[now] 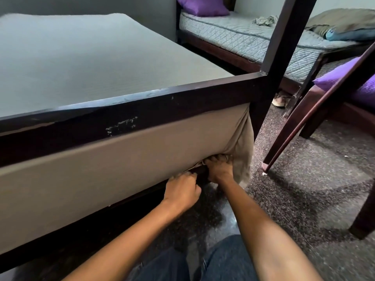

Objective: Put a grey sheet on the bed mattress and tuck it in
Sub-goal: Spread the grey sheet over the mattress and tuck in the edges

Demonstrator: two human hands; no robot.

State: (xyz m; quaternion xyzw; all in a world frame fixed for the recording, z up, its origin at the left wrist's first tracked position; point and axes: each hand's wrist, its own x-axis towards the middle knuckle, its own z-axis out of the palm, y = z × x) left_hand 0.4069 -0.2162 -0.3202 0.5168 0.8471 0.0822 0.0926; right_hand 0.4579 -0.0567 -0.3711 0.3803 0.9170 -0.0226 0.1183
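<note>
Grey sheet [125, 157] bunches at three o'clock — our right hand [220, 169] grips it, left hand [181, 189] unclear; tugging could untuck it.

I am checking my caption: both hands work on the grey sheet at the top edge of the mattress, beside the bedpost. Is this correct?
Not the top edge. The left hand and right hand work at the bottom edge of the mattress, on the grey sheet bunched beside the bedpost. The head view shows this.
</note>
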